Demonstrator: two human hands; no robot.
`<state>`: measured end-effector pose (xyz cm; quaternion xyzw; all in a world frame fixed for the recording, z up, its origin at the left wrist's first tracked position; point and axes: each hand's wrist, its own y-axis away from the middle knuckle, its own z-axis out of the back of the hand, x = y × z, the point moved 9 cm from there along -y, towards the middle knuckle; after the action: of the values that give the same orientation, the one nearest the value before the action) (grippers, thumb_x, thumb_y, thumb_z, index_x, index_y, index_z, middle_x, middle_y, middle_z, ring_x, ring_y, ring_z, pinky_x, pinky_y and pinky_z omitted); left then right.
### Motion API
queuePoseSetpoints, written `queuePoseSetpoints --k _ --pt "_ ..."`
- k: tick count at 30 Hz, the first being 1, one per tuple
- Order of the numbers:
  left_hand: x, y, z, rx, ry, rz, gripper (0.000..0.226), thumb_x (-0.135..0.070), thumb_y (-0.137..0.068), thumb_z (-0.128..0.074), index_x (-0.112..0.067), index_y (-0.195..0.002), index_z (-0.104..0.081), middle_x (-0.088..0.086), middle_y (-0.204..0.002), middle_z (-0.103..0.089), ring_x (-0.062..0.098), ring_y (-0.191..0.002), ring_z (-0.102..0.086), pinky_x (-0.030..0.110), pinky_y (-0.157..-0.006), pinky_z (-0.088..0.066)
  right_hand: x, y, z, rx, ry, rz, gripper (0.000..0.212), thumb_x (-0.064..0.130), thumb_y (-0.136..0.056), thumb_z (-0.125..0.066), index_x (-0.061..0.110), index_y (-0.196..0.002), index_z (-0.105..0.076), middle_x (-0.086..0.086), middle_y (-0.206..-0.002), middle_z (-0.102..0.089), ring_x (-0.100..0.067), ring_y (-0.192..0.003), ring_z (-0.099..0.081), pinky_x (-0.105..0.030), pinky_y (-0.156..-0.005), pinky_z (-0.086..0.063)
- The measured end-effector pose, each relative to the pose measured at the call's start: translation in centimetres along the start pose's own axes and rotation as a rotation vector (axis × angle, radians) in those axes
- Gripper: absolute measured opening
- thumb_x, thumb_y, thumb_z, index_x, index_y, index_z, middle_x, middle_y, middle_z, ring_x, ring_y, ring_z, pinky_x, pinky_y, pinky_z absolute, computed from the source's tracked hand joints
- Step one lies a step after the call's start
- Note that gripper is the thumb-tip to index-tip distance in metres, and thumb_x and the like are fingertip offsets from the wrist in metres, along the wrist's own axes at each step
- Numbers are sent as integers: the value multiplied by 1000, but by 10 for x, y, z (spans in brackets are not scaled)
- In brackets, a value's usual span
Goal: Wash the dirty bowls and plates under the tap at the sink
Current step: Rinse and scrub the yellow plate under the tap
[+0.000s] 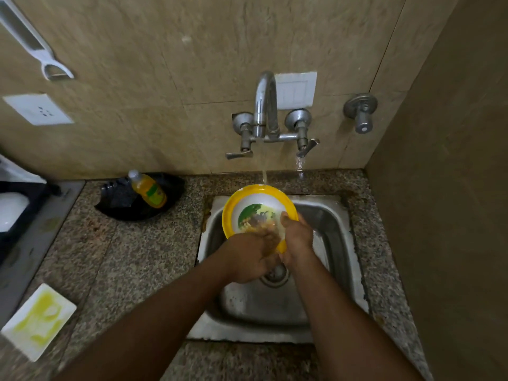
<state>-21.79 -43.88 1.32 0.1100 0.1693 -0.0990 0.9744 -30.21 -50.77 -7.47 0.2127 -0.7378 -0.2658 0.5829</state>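
Bowl: round yellow-rimmed plastic bowl with white inside and green-brown printed centre (255,207), tilted toward the camera, held over the sink under the stream.
Left hand: left hand (251,257) at the bowl's near edge; fingers curled and close together, pressed onto the inner surface; exact finger spread cannot be told through blur.
Right hand: right hand (298,237) clasping the bowl's right rim; thumb (286,220) laid inside the bowl, remaining fingers hidden behind it.
Tap: chrome wall-mounted curved tap with two lever handles (265,116), running; thin stream landing on the bowl's far rim.
Sink: square stainless-steel sink (330,224) set into a speckled granite counter (132,257); drain just below the hands.
Soap: yellow-orange liquid soap bottle with clear cap (148,189), lying on a black dish (170,188), left of the sink.
Plate: white rectangular plate with yellow smears (38,321), on the counter's near left, well apart from the sink.
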Motion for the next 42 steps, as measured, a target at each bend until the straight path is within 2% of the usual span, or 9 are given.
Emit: queuePoseSetpoints --k 5,11,21,24,28,32,35,37,42 --pt "24 -9 -3 323 -429 61 109 -90 -83 -35 -16 -163 -22 4 -170 -25 28 -157 -17 48 -127 -12 -12 13 -12 57 -45 -101 12 11 -97 -65 10 -108 -68 -13 -91 -73 -22 -71 -67 -26 -53 -53" --pt "8 17 2 399 -385 -39 111 -85 -80 -54 -18 -163 -24 5 -170 -23 25 -157 -18 40 -126 -17 -16 17 -12 101 -88 -130 17 7 -94 -65 5 -110 -72 -23 -104 -75 -43 -95 -72 -56 -85 -60" --pt "21 4 -32 418 -381 142 125 -88 -69 -58 -19 -164 -17 8 -171 -16 31 -159 -8 52 -127 -11 -30 30 -1 9 -39 -92 5 11 -92 -72 9 -93 -76 -10 -85 -77 -28 -77 -72 -43 -79 -63" --pt "8 10 -30 324 -164 108 96 -80 -76 -35 -26 -155 -42 9 -157 -47 32 -144 -43 40 -119 -35 -15 23 20 -111 70 -12 6 15 -96 -67 17 -98 -73 -4 -86 -72 -17 -70 -65 -28 -66 -54" --pt "21 21 0 -118 17 163 56 -56 -100 -35 -19 -116 -73 7 -120 -74 34 -105 -69 43 -89 -55 -2 16 16 -82 172 96 33 4 -74 -59 22 -96 -76 -2 -83 -77 -27 -77 -72 -47 -73 -64" --pt "43 42 25 -606 69 379 55 -16 -89 -62 -10 -143 -52 20 -162 -32 39 -152 -24 47 -120 -29 29 21 -2 45 335 195 41 -5 -71 -56 21 -97 -75 -3 -84 -76 -25 -79 -72 -40 -68 -61" --pt "63 54 38 -669 463 657 92 5 -78 -68 -14 -159 -29 12 -171 -7 21 -148 -22 15 -103 -29 21 19 1 80 383 175 36 -8 -71 -61 21 -86 -74 -2 -81 -76 -25 -78 -73 -44 -68 -62" --pt "81 55 39 -672 614 789 95 2 -76 -67 -13 -161 -27 4 -149 -45 18 -116 -55 13 -78 -37 9 17 7 38 434 161 23 5 -64 -71 20 -80 -76 -3 -82 -77 -26 -78 -74 -50 -70 -64" --pt "98 45 41 -610 538 875 34 -36 -75 -69 -5 -90 -72 18 -86 -73 39 -85 -70 32 -68 -44 25 22 15 -147 797 160 58 61 -81 -71 11 -110 -74 -12 -112 -73 -35 -104 -69 -39 -82 -57"
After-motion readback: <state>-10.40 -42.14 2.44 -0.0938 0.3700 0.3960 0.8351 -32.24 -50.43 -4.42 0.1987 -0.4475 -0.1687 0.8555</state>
